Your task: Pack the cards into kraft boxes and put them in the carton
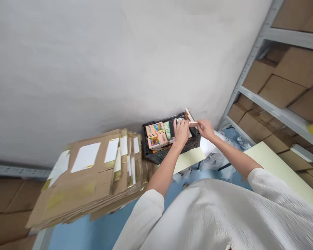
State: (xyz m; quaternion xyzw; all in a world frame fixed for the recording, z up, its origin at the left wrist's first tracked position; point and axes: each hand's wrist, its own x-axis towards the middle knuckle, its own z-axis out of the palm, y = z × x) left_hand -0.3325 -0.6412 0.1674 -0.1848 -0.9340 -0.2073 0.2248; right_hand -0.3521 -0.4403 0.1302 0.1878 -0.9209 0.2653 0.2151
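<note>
A black plastic crate (159,159) stands against the wall, filled with small packaged boxes. Over its right half, my left hand (182,131), with a ring on one finger, is closed at the left end of a small flat box (192,123) with a pale edge. My right hand (205,129) pinches the other end of that box. Two pink boxes (157,140) with colourful pictures lie at the crate's left. Beside them are a green-and-white box (167,130) and a dark box (172,126), partly hidden by my left hand. Another box (189,115) leans at the crate's right end.
Flattened cardboard boxes (78,187) with white labels are stacked left of the crate. A pale yellow tabletop (189,159) shows in front of it. Metal shelving (273,107) with cartons rises at right, near another pale board (273,170). Plastic wrapping (216,159) lies below.
</note>
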